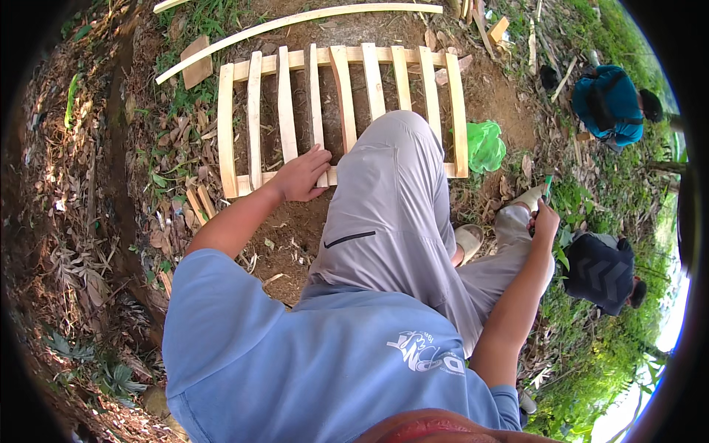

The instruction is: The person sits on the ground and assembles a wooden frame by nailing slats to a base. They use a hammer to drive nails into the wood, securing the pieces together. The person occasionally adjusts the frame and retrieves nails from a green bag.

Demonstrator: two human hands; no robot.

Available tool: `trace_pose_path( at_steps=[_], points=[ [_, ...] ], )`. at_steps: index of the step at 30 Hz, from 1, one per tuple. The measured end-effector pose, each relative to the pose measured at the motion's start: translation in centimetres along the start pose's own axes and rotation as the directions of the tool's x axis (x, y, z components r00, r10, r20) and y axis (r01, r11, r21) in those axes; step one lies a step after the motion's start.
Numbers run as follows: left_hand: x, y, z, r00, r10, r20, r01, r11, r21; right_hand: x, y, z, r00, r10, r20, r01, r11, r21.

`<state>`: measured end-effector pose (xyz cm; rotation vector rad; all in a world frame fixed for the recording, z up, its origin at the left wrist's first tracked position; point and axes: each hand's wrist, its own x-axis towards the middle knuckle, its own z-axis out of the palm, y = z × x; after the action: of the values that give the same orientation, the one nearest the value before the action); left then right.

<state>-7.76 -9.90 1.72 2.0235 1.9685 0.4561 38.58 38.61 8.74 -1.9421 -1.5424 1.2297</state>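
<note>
A wooden slatted frame [378,55], several pale slats across two rails, lies on the ground before me. My left hand [303,175] is closed around the lower end of one slat [314,111], where it meets the near rail. Out to the right beside my lower leg, my right hand [545,220] is closed on a slim tool with a green part [548,181]; its kind is too small to make out. My bent knee [402,136] covers part of the frame and its near rail.
A long curved wood strip [310,16] lies beyond the frame. A green plastic bag [485,146] sits at its right edge. Short wood pieces [199,204] lie left of the frame. Two people, one in teal [609,103] and one in dark clothing [600,272], are at the right.
</note>
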Motion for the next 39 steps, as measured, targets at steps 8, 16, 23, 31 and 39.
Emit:
trace_pose_path(
  at_steps=[8, 16, 23, 31, 39],
  points=[
    [0.5, 0.5, -0.7, 0.999, -0.040, 0.029, 0.041, 0.998, -0.040, -0.3, 0.4, 0.2, 1.000, 0.009, 0.024, -0.009, 1.000, 0.004],
    [0.6, 1.0, -1.8, 0.999, -0.025, 0.037, 0.027, 0.997, -0.072, -0.8, 0.0, 0.1, 1.000, 0.026, -0.014, -0.026, 1.000, -0.010],
    [1.2, 1.6, -2.6, 1.000, -0.004, 0.011, 0.005, 0.998, -0.070, -0.8, -0.2, -0.2, 0.998, 0.058, -0.007, -0.058, 0.998, -0.002],
    [4.5, 1.6, -6.1, 0.964, -0.071, -0.255, 0.086, 0.995, 0.048, 0.4, 0.7, -1.3, 0.997, 0.068, -0.043, -0.066, 0.997, 0.043],
    [5.2, -2.0, -10.1, 0.784, -0.414, -0.463, 0.368, 0.910, -0.191, 0.2, 0.7, -2.0, 0.992, 0.126, -0.026, -0.123, 0.988, 0.094]
  ],
)
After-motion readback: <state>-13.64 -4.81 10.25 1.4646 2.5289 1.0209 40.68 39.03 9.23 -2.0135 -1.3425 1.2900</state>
